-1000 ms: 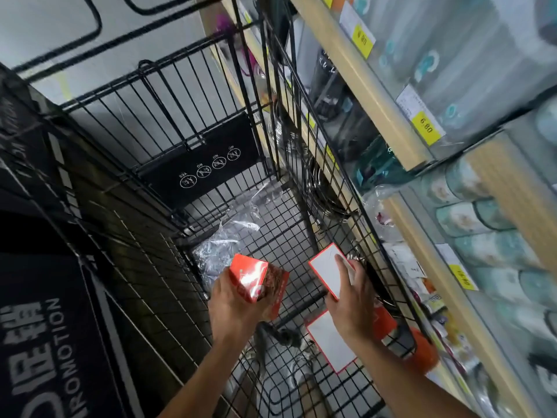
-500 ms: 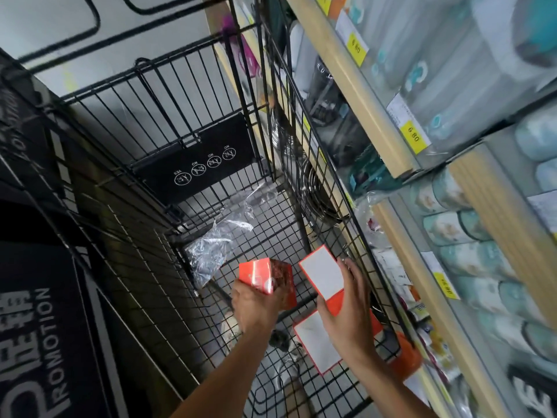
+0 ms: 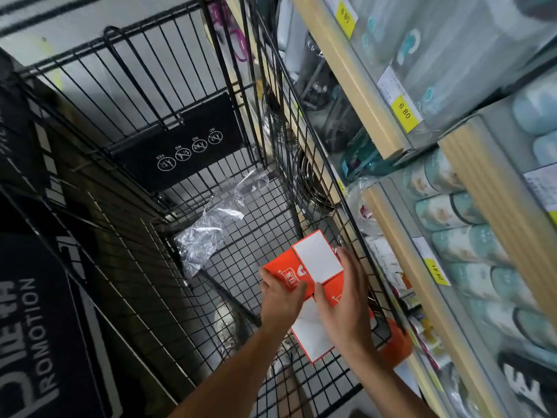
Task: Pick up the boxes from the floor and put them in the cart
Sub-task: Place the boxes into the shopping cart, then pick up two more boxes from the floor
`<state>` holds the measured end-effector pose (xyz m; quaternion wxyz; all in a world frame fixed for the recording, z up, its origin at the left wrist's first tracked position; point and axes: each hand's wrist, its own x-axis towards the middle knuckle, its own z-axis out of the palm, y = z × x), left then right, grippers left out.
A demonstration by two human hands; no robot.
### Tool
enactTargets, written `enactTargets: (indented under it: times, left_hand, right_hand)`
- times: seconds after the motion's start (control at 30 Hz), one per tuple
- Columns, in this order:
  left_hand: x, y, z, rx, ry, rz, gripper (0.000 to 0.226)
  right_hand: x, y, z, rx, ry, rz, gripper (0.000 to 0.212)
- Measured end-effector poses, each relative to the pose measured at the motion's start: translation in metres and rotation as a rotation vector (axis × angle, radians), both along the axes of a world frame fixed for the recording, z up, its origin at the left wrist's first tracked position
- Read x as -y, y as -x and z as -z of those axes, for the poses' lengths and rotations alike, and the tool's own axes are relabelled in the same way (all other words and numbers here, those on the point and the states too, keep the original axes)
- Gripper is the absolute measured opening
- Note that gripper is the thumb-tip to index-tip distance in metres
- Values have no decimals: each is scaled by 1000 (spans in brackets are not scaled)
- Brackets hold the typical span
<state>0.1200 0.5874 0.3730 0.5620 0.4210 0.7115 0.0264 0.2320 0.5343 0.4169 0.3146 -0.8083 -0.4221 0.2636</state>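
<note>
Hands [image 3: 313, 300] gripping red boxes [image 3: 304, 268], cart [image 3: 247, 242] floor partly hidden

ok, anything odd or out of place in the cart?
One thing: a crumpled clear plastic wrapper lies loose on the black wire cart's mesh floor, by the far corner. It looks like litter, not stock. The red-and-white cardboard boxes look undamaged.
</note>
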Motion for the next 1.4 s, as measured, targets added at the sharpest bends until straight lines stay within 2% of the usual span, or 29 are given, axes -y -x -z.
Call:
enactTargets:
  times: [0.1,0.2,0.3,0.47,0.53,0.7,0.8,0.87,1.03,1.13,1.4]
  left_hand:
    - [-11,0,-3,32,71,-21,87]
    - [-26,13,-19,98,149,0,55]
    - [-45,36,-58,69,50,171,40]
    - [-86,74,-165,139,-178,328,50]
    - [-104,87,-216,169,-300,451,51]
    - [-145,108,-322,97,-681,785,60]
    - [-165,116,-360,38,-982,978,62]
    - [-173,118,-380,1,-1087,1100,65]
    - [-176,112,-412,-9,-1179,1302,78]
    - [-168,100,-419,89,-1242,1369,80]
    - [-104,41,-436,358,-1257,1589,78]
  right_hand:
    - [-2,1,-1,11,11,-15,76]
    - [-5,-1,-12,11,37,-60,76]
    - [-14,-4,-36,-13,54,-98,75]
    - [-40,-9,-110,-16,31,-196,69]
    - [-51,-9,-149,6,0,-227,65]
    - [-72,-10,-232,91,-29,-328,67]
    - [-71,-9,-273,139,-11,-378,68]
    - [-66,-7,-297,191,-8,-369,63]
    - [-32,3,-351,331,-20,-266,70]
    - [-1,10,-374,405,-24,-187,68]
    - [109,27,-403,515,55,61,74]
